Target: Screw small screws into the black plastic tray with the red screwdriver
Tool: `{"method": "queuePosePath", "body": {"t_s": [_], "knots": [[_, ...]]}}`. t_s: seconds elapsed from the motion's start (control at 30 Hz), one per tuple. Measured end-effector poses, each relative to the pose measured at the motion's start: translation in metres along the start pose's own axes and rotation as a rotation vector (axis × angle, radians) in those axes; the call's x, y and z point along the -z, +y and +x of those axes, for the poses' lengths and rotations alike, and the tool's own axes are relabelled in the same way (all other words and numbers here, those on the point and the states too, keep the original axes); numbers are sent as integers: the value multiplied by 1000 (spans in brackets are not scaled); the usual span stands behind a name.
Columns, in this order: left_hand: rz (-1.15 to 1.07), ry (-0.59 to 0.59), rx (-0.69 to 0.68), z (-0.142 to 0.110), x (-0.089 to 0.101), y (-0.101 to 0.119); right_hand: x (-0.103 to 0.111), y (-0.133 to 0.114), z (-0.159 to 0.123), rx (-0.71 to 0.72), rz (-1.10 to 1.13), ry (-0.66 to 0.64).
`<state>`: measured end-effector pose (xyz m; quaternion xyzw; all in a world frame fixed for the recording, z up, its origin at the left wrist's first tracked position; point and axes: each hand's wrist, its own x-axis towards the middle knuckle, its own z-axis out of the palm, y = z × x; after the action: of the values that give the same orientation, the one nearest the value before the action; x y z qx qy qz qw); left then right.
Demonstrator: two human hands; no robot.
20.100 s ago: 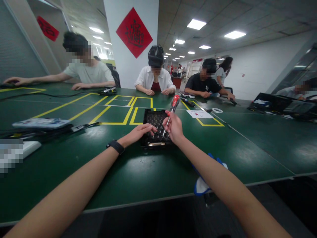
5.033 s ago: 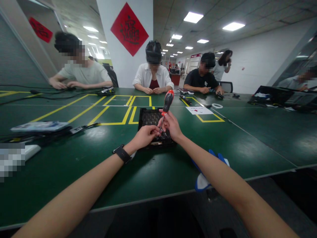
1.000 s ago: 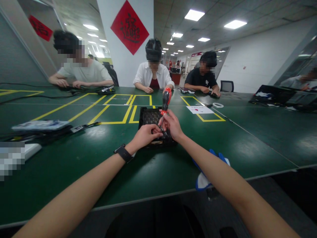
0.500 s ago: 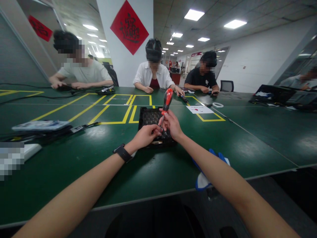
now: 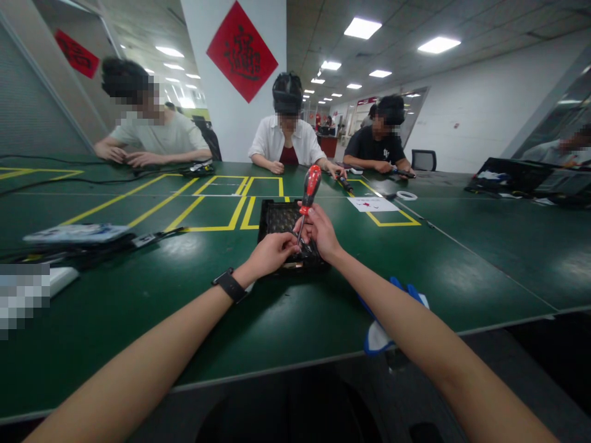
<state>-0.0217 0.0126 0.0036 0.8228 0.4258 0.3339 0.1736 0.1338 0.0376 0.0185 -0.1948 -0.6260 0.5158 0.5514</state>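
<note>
Two-handed, one spot
My left grip (image 5: 270,252) moved in, can't tell if it's pinching; right grip (image 5: 324,234) holds red-black screwdriver (image 5: 311,186) over boxy black case (image 5: 305,268), back from green desk (image 5: 277,326)'s near edge.

We take the white pillar (image 5: 237,126) as reference. On its face, we identify a red diamond sign (image 5: 242,52) (it bears black characters). To its right, we note a white wall (image 5: 466,111) and a dark chair (image 5: 423,160); to its left, a grey partition (image 5: 28,92). Lit ceiling panels (image 5: 362,28) flank it. The green table (image 5: 221,344) extends in front of it.
</note>
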Motion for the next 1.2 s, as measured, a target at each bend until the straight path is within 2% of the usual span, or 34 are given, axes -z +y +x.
{"method": "queuePosePath", "body": {"t_s": [0.17,0.4,0.63,0.9,1.2], "knots": [[-56,-25,-33,0,1,2,-1,0,0,-2,-10,4],[13,16,24,-1,-1,0,-3,-1,0,43,-65,35],[36,38,3,-1,-2,-3,-3,-1,0,60,-84,42],[-78,-16,-22,0,-3,-3,-2,1,1,40,-11,29],[-203,16,8,1,-4,-4,-4,-1,0,57,-51,30]]}}
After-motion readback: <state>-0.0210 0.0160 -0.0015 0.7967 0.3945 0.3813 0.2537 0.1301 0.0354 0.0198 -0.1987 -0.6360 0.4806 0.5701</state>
